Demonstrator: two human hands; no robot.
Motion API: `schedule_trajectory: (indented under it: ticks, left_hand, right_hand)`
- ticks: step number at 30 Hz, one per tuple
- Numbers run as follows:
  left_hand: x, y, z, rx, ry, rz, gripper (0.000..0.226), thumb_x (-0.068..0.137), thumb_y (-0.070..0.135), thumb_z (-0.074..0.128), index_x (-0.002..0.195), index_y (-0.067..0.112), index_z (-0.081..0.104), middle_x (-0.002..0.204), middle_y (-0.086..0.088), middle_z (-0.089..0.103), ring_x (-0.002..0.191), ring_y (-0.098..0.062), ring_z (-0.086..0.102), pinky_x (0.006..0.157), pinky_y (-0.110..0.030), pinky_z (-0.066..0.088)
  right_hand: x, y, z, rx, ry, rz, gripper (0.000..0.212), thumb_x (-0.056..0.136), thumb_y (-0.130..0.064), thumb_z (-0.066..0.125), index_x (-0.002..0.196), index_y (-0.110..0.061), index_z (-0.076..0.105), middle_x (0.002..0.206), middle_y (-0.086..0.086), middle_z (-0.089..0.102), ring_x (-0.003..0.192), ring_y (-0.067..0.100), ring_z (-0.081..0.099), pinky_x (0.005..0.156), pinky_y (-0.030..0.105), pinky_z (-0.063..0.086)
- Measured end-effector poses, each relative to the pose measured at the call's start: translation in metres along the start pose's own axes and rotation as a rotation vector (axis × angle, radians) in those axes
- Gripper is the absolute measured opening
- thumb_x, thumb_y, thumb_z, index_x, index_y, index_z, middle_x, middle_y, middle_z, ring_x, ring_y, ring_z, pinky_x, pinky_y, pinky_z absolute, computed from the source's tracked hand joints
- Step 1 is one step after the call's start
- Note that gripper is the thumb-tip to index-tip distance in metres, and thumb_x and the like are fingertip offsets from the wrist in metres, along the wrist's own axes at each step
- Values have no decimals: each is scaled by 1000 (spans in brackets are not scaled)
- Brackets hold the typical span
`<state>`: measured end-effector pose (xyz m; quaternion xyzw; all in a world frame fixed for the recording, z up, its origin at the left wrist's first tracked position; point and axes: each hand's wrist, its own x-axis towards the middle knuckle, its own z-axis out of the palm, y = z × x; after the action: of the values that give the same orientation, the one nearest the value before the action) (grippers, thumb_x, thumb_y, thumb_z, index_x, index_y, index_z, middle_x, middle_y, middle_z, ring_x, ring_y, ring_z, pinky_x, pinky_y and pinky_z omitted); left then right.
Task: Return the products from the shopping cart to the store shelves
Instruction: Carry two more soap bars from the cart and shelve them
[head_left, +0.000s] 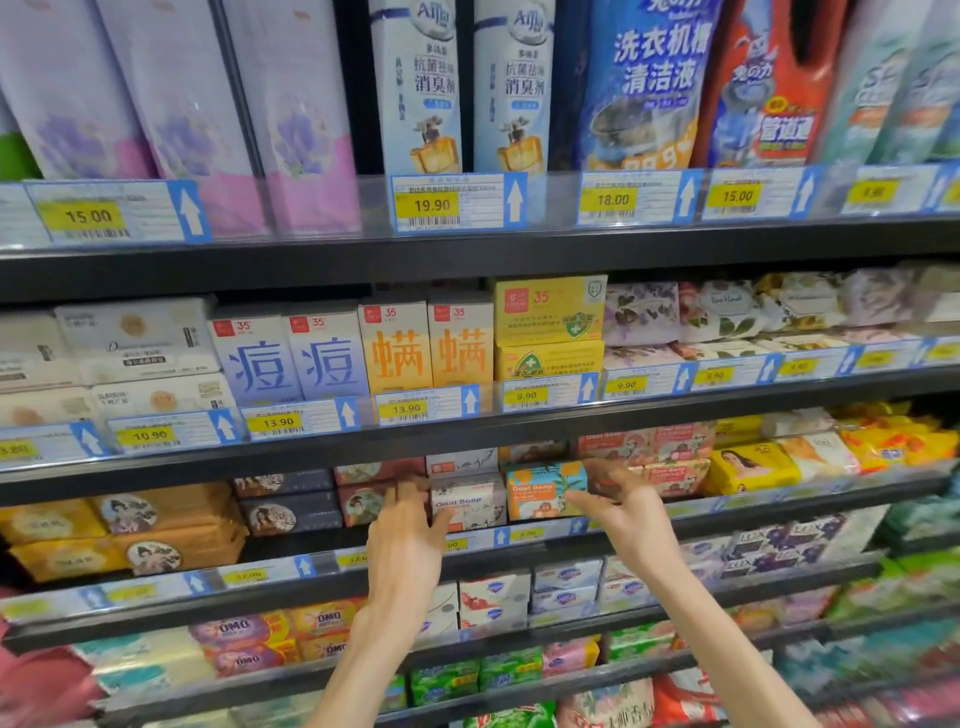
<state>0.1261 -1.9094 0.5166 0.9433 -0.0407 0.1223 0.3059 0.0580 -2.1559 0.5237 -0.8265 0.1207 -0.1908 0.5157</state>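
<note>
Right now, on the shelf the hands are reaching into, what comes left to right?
Orange packs → dark boxes → left hand → white Goat Soap → orange Goat Soap → right hand → yellow packs.

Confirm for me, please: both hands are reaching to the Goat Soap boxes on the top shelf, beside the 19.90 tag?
Not the top shelf. In the head view the left hand and right hand reach the Goat Soap boxes on the third shelf down.

Both arms extended forward; left hand (405, 525) and right hand (621, 501) fingers spread, relaxed.
</note>
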Motion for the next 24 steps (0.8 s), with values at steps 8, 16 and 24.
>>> schedule_trajectory:
  ticks: [8,16,24]
  left_hand:
    - [1,-2,0,-4,-2,5,40,91,42,69,114,12,58,109,-6,67,96,-27,69,81,-39,58]
    - [3,-2,2,1,-12,-7,40,90,43,70,112,12,58,105,-5,68,92,-27,70,79,-39,58]
    - [5,-5,3,-5,-26,-28,40,90,43,70,114,15,57,107,-5,68,93,-26,70,78,-41,60]
  right_hand:
    - [-2,5,9,-190,60,-92,39,83,-41,76,117,-24,67,124,0,63,115,19,61,95,39,52]
    - [-14,-2,17,-329,159,-167,31,85,-30,77,104,-22,54,88,-13,56,74,1,57,59,12,42]
    - [-9,-1,16,-388,126,-179,32,84,-29,78,106,-17,59,89,-9,62,73,3,57,58,10,42]
